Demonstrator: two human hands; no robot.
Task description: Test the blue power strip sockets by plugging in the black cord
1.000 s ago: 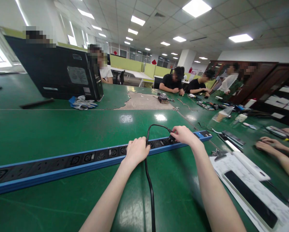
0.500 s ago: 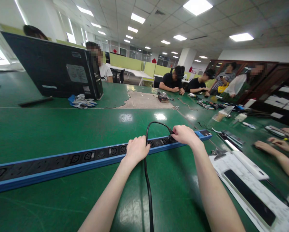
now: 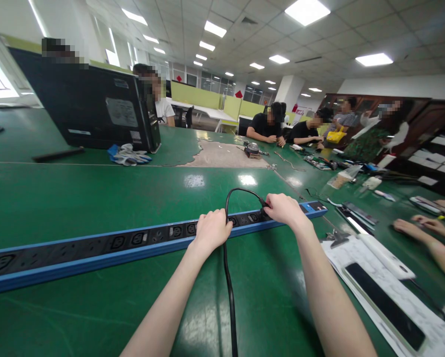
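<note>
A long blue power strip with black sockets lies across the green table. My left hand is closed on the strip near its middle, pressing it down. My right hand pinches a black plug seated in a socket near the strip's right end. The plug's black cable arcs up, passes between my hands and runs toward me over the table.
A black computer case and gloves stand at the back left. A white strip and a black device lie on paper at right. Another person's hands rest at far right. Several people sit at the far end among tools.
Both hands stay on the strip and plug. The view shifted slightly; people at the back right moved.
</note>
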